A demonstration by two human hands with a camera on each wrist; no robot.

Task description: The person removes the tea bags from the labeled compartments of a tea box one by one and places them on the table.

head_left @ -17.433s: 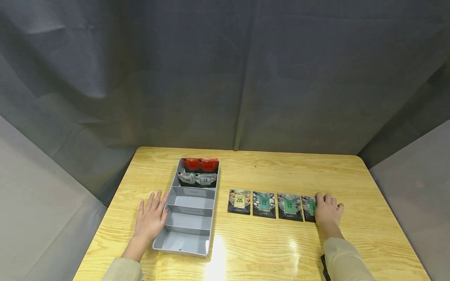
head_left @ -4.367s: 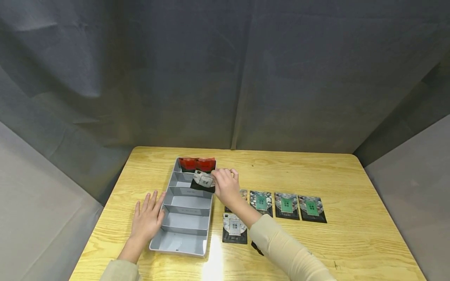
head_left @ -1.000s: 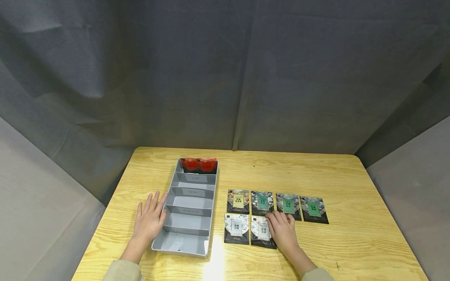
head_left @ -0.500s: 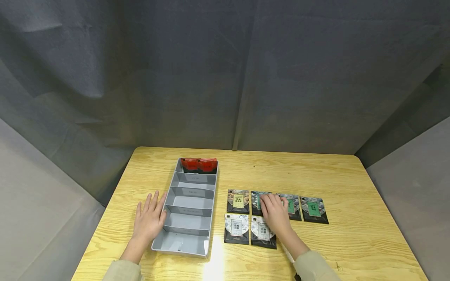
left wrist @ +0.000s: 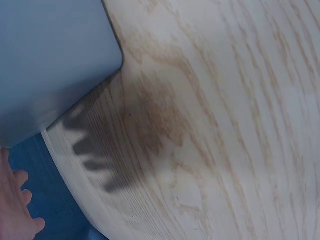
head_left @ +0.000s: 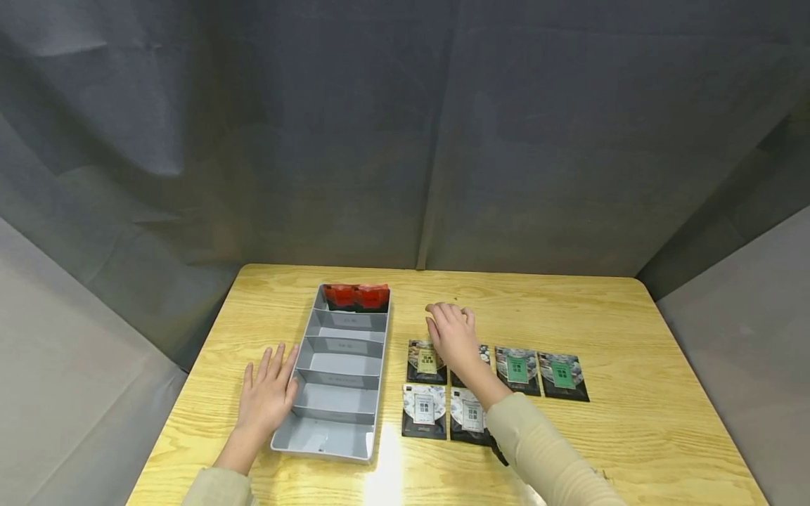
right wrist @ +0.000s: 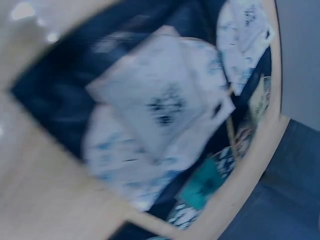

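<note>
A long grey plastic box (head_left: 325,436) has five slots, with two shiny red-and-black packets (head_left: 370,298) standing in the far one. The left hand (head_left: 267,393) is spread wide by its side, though I cannot tell if they touch. The right hand (head_left: 451,337), loosely bent and holding nothing, is near four flat green- or yellow-labelled black packets (head_left: 517,369) and two black-and-white packets (head_left: 424,410) on the yellow wooden table (head_left: 538,309).

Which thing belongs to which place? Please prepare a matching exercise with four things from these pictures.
Things
1. red packets
2. yellow-labelled packet
3. white-labelled packets
4. left hand

Places
A. left side of the tray
B. near row of packets
C. tray's far compartment
D. far row, end nearest the tray

Pairs: 1-C, 2-D, 3-B, 4-A
</note>
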